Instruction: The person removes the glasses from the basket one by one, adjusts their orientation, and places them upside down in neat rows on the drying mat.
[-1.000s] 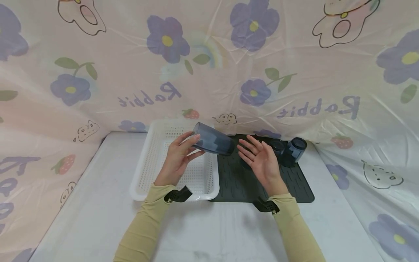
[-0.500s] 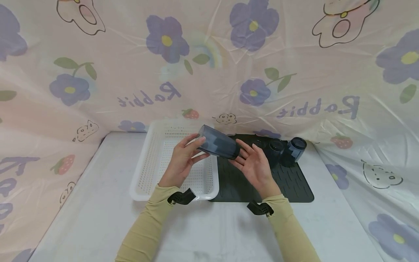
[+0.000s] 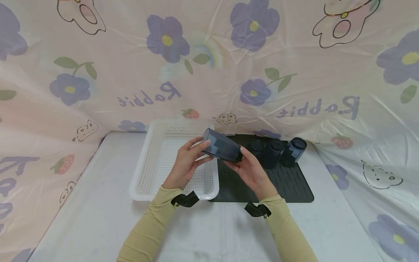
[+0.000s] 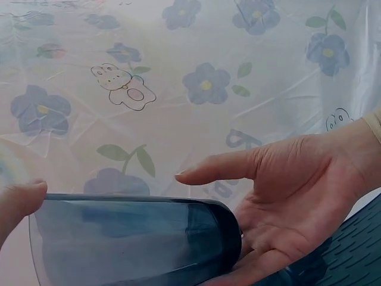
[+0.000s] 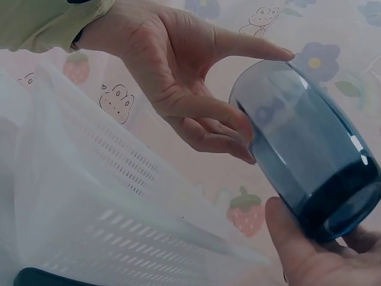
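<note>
A clear blue-grey tumbler is held tilted above the basket's right side and the black mat. My left hand pinches it at the open end, thumb on the near side and fingers on the other. At the thick dark base, my right hand has its fingers beneath, with the thumb close over the side. The left wrist view shows a gap between that thumb and the wall. Three similar tumblers stand base up in a row on the mat: one at left, one in the middle, one at right.
A white perforated plastic basket sits left of centre on the white table. Against its right side lies the black ridged drying mat. Flower-printed sheeting rises behind the table and along both sides.
The tumbler has shifted slightly right and toward me in my left hand. My right hand has come in from the right, its fingers going under the base and its thumb closing over it.
</note>
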The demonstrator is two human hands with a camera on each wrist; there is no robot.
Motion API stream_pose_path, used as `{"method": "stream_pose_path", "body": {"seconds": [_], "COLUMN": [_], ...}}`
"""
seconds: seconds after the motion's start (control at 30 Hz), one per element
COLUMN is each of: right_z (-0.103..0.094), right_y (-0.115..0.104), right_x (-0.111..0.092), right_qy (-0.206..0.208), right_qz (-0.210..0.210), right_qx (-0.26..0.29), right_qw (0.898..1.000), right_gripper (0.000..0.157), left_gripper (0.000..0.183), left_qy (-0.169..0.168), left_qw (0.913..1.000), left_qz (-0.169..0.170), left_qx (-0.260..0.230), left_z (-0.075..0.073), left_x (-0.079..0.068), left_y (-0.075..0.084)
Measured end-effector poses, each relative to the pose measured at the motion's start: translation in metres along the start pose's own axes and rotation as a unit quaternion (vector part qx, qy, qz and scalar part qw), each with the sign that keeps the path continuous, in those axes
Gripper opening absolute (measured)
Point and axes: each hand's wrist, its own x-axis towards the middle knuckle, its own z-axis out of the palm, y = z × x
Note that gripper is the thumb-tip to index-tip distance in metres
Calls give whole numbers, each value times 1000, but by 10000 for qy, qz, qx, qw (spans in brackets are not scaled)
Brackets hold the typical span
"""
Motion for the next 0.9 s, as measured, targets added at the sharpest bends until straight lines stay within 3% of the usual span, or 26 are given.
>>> {"method": "stream_pose_path", "body": {"seconds": [0.17, 0.33, 0.73, 0.9], "right_z": [0, -1, -3, -3], "right_y": [0, -2, -15, -21], "right_x": [-1, -4, -9, -9], "right_qy": [31, 261, 313, 616], "right_qz": [-147, -252, -483, -554], "right_qx": [-537, -607, -549, -879], "right_qw": [9984, 9975, 9968, 9927], "right_gripper": [34, 28, 23, 27], "left_gripper": [52, 50, 40, 46], "left_qy": [-130, -422, -1045, -1019], "left_qw": [9999, 9987, 9931, 9936], "left_qz": [-107, -268, -536, -486], "left_qx": [8, 19, 11, 106], "left_z": [-2, -4, -8, -15], "left_x": [0, 0, -1, 0], "left_y": [0, 1, 5, 8]}}
